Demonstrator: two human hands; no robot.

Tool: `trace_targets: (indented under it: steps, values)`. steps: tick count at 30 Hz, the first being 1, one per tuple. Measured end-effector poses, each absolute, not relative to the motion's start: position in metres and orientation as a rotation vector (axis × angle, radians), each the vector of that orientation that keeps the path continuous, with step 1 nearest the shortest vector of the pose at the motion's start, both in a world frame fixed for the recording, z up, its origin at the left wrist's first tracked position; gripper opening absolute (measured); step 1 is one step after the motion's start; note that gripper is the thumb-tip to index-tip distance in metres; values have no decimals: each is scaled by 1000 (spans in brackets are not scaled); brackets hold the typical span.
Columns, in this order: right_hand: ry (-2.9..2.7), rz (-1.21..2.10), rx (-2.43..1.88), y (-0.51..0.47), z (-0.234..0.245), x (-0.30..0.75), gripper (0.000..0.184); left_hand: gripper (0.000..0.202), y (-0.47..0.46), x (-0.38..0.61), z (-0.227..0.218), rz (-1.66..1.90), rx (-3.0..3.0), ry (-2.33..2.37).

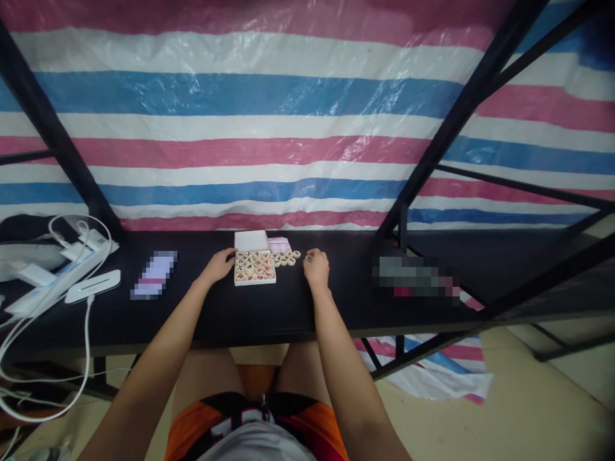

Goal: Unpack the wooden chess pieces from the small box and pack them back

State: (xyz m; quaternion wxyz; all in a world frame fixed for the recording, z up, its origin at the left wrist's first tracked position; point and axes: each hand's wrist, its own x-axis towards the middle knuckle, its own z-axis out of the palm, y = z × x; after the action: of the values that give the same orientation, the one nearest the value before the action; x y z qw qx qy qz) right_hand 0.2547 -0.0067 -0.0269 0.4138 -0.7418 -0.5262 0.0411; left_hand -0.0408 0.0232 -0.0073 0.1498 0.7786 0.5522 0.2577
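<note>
A white box (255, 282) sits on the black table, filled with round, pale Chinese chess pieces (248, 267) marked in red and black. Its white lid (251, 241) lies behind it. My left hand (221, 264) rests at the box's left side, fingers stretched out with the tips at its edge. Several loose Chinese chess pieces (291, 260) lie just right of the box, beside a pink and white printed paper (280, 245). Right of these, my right hand (316, 269) has its fingers curled around a Chinese chess piece (309, 257), mostly hidden by them.
A blurred-out phone-like object (154, 275) lies to the left. Farther left are a white device (93, 286), a power strip (55, 269) and looping white cables. A blurred object (416, 276) lies on the right. Black metal posts and a striped sheet (259, 153) stand behind the table.
</note>
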Motion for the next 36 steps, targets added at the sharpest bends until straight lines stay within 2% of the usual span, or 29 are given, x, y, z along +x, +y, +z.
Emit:
trace_targets:
  steps: [8, 17, 27, 36]
  values:
    - [-1476, 164, -1872, -7, -28, 247, 8, 39, 23, -41, -8, 733, 2234, 1591]
    - [-1549, 47, -1735, -7, -22, 240, 17, 39, 23, -41, -7, 725, 2241, 1608]
    - [-2294, 21, -930, -34, -9, 171, 25, 37, 24, -41, -10, 753, 2239, 1587]
    - [-2352, -50, -945, -37, -10, 167, 27, 37, 24, -40, -9, 755, 2244, 1592]
